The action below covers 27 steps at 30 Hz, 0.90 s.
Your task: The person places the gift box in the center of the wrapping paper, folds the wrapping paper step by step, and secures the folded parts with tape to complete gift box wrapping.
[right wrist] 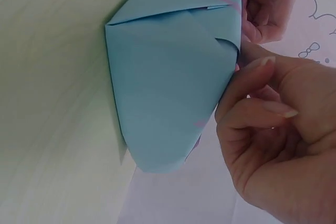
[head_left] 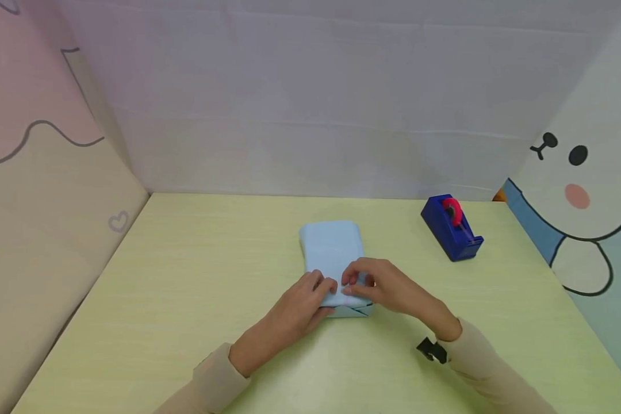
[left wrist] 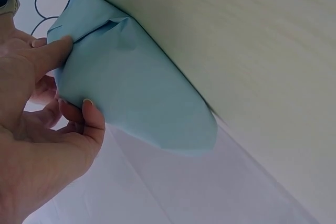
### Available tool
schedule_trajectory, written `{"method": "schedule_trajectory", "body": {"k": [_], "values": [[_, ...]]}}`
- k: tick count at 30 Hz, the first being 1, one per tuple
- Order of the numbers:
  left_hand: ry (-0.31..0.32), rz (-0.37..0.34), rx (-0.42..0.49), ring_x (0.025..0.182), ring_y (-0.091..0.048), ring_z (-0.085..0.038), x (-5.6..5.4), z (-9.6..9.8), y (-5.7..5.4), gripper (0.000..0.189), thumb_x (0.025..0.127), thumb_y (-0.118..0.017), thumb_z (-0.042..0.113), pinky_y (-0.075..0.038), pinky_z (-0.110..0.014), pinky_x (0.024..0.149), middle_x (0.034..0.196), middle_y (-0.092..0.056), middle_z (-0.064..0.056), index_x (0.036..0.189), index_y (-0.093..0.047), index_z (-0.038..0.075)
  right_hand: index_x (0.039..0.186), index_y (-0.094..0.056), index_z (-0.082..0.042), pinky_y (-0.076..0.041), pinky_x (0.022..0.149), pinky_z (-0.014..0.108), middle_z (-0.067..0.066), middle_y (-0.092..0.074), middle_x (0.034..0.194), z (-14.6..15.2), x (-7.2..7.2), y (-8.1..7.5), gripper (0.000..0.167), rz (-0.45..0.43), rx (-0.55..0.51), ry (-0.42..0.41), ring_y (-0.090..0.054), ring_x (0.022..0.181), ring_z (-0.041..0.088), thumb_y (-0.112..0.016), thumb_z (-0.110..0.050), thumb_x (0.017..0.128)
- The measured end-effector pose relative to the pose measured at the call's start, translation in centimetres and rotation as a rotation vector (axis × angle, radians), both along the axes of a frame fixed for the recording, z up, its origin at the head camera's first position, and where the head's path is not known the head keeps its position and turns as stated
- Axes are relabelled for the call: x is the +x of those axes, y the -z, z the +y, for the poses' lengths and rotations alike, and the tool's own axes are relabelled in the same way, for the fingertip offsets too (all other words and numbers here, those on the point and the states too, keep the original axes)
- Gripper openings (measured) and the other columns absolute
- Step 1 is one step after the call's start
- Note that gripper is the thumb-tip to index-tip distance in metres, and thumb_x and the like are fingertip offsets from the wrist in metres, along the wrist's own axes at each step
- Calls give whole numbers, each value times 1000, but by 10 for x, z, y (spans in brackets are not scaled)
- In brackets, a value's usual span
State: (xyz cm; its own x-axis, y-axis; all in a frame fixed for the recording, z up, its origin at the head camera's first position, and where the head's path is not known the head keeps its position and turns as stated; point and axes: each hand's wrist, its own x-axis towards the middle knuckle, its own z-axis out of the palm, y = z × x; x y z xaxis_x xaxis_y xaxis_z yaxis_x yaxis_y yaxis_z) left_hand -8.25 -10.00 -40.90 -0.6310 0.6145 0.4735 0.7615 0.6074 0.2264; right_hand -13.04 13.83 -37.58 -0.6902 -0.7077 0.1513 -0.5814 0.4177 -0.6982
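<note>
A package wrapped in light blue paper (head_left: 333, 244) lies on the table, its near end folded into overlapping flaps (right wrist: 173, 3). My left hand (head_left: 299, 302) grips the package's near left corner. In the left wrist view its thumb (left wrist: 52, 56) presses the folded end and its curled fingers rest on the top. My right hand (head_left: 388, 286) is at the top near the right edge, fingers bent and thumb close to the fingertips. Whether those fingertips pinch anything is hidden. Thin pink marks show on the paper in the right wrist view.
A blue tape dispenser (head_left: 450, 230) with a red-cored roll stands at the back right of the pale yellow table (head_left: 212, 253). A white sheet (head_left: 315, 103) hangs behind, and printed panels (head_left: 579, 201) flank the table. A black clip-like object (head_left: 432, 350) is by the right cuff.
</note>
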Motion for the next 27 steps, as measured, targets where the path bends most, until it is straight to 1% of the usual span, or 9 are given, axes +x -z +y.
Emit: {"method": "schedule_trajectory", "body": {"k": [3, 7, 11, 14, 18, 20, 21, 23, 27], "values": [[-6, 5, 10, 80, -48, -17, 0, 0, 0, 41, 83, -88, 15, -46, -25, 69, 90, -48, -4, 109, -58, 7, 103, -69, -13, -47, 61, 24, -7, -62, 92, -1, 3, -1, 17, 42, 24, 5, -52, 68, 7, -79, -21, 92], [-12, 16, 21, 78, -46, -16, 1, 1, 0, 39, 83, -88, 14, -44, -23, 67, 89, -47, -4, 108, -58, 7, 104, -67, -14, -45, 61, 23, -6, -60, 92, -4, 8, -3, 32, 122, 96, 35, -49, 67, 5, -86, -31, 85], [-6, 32, 29, 77, -45, -15, 1, 1, -2, 37, 85, -87, 15, -43, -22, 66, 89, -47, -3, 108, -59, 7, 102, -66, -14, -44, 61, 22, -6, -59, 93, -9, 13, -3, 33, 203, 147, 62, -47, 68, 4, -87, -32, 84], [4, 42, 34, 77, -45, -16, 1, 1, -2, 37, 84, -87, 15, -42, -21, 66, 89, -47, -3, 107, -59, 7, 103, -65, -13, -42, 59, 20, -6, -59, 94, -10, 15, 0, 34, 272, 165, 60, -45, 64, 3, -87, -29, 83], [15, 58, 29, 77, -46, -16, 0, 1, -3, 38, 84, -87, 15, -42, -22, 65, 89, -47, -4, 107, -59, 6, 104, -65, -12, -40, 55, 17, -4, -59, 97, -10, 16, 6, 37, 378, 151, 37, -42, 58, 2, -89, -28, 82], [17, 63, 20, 77, -46, -17, 0, 0, -4, 38, 84, -87, 14, -43, -22, 66, 89, -48, -4, 107, -59, 6, 104, -66, -11, -41, 55, 17, -3, -61, 97, -10, 16, 7, 37, 408, 127, 28, -44, 59, 4, -89, -28, 81], [17, 62, 17, 77, -47, -17, 0, 0, -4, 38, 84, -87, 14, -43, -23, 66, 90, -48, -4, 107, -59, 6, 104, -66, -11, -43, 56, 18, -3, -61, 96, -10, 16, 7, 36, 401, 120, 28, -46, 61, 4, -89, -28, 81], [18, 57, 14, 78, -47, -17, -1, -1, -4, 38, 84, -87, 13, -43, -23, 66, 90, -49, -4, 108, -59, 6, 104, -67, -11, -45, 59, 19, -3, -61, 96, -9, 14, 7, 34, 352, 97, 17, -48, 65, 5, -88, -28, 83], [21, 50, 19, 79, -48, -17, -1, -1, -2, 40, 82, -89, 12, -45, -24, 68, 90, -49, -4, 107, -58, 6, 103, -68, -11, -47, 60, 22, -5, -63, 94, -4, 9, 5, 23, 175, 29, -13, -50, 67, 4, -82, -23, 89]]}}
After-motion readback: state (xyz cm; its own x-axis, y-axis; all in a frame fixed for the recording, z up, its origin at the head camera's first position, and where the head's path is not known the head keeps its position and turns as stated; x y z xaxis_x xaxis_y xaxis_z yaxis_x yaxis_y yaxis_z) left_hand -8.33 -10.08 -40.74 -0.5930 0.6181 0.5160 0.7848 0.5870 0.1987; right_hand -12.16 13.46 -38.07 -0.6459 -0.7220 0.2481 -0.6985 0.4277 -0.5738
